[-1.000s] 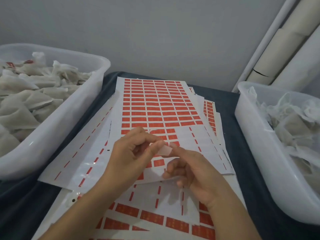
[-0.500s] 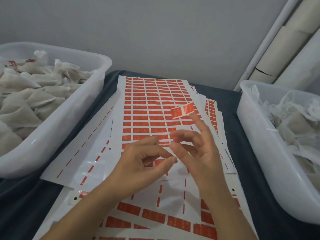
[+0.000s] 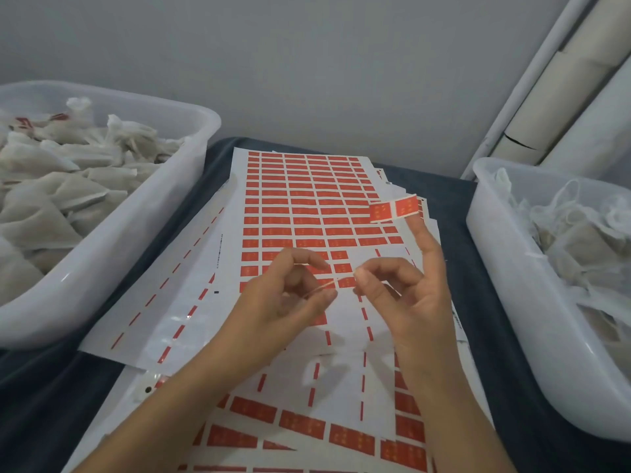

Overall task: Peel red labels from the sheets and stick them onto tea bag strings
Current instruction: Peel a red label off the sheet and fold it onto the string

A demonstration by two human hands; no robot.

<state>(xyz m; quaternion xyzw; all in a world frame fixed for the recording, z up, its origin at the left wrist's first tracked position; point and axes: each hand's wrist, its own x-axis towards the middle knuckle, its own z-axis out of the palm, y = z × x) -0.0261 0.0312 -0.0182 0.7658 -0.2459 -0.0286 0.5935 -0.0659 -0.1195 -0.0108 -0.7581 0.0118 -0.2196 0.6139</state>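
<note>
The left hand (image 3: 293,295) and right hand (image 3: 406,295) meet above the white sheets of red rectangular labels (image 3: 307,206), each pinching an end of a thin pale string (image 3: 326,285) between thumb and forefinger. A peeled red paper label (image 3: 394,209) sticks to the right hand's raised fingertip (image 3: 417,230). White plastic tubs (image 3: 143,216) of tea bags flank the sheets.
</note>
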